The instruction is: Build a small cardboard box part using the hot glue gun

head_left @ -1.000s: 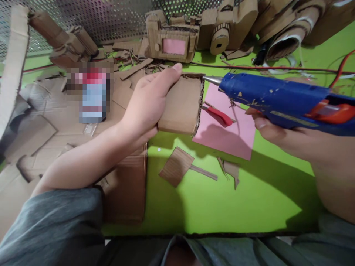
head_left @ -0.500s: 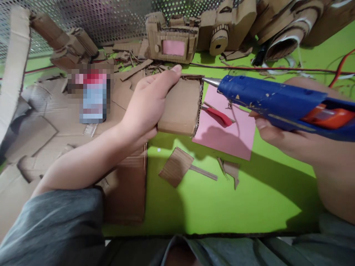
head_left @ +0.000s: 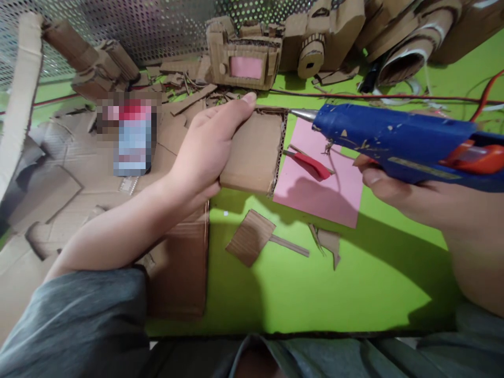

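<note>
My left hand [head_left: 214, 139] is closed around the left side of a flat cardboard box [head_left: 254, 152], thumb along its top edge. The box is raised over the green table, its corrugated right edge facing my other hand. In my right hand [head_left: 397, 194] is a blue glue gun [head_left: 378, 136] with an orange part near its back. Its metal nozzle points left at the box's upper right corner, touching it or very close. Behind and below the gun, a red-handled tool [head_left: 313, 165] lies on a pink paper sheet [head_left: 342, 202].
Cardboard cameras [head_left: 244, 58] and a cardboard tube [head_left: 405, 65] stand at the back, with scraps and a red-black cable [head_left: 354, 96]. Large cardboard sheets [head_left: 181, 273] and a blurred phone-like object [head_left: 134, 139] lie left. A cardboard square [head_left: 251, 237] and strip lie in front.
The box in my left hand has shifted slightly left. The glue gun has turned a little, its nozzle staying near the box's upper right corner.
</note>
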A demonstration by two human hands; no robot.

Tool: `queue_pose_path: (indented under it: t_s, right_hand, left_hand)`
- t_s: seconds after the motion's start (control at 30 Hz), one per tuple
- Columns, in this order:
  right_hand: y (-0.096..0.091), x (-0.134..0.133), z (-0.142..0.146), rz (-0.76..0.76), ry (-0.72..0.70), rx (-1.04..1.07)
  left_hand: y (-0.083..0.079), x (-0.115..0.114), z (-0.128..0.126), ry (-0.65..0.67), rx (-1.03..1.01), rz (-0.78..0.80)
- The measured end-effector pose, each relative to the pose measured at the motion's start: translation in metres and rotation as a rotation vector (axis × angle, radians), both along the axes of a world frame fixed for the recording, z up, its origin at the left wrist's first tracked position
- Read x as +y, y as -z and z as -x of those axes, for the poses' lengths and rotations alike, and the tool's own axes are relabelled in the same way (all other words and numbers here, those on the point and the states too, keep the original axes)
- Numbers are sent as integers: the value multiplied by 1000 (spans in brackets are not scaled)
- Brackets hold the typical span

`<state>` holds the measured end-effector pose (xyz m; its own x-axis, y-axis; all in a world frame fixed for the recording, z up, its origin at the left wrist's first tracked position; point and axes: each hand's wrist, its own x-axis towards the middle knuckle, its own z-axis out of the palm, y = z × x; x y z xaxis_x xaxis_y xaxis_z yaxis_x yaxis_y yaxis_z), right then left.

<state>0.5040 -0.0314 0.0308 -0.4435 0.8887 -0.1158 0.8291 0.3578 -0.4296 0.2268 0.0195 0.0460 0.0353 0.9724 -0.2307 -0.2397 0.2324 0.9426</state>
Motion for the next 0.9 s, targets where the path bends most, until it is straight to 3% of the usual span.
queue_pose_path:
  t_s: [0.13,0.27,0.33,0.47,0.67,0.9]
  right_hand:
    - [1,0,4,21,39,93]
    - [4,-1,-8,-34,293,306]
    - [5,0,-9,-56,354,412]
    - [6,7,-3,-64,269,544]
    - [5,12,0,-13,228,548]
    - [4,3,-7,-86,292,431]
  left_hand:
    - [1,1,2,32,1,-30]
    - [-1,3,5,76,-10,-18]
    - [0,5,6,117,-7,-3]
    - [2,8,9,96,-6,1]
    - [-2,12,14,130,44,49]
    - [2,17,14,34,68,-2]
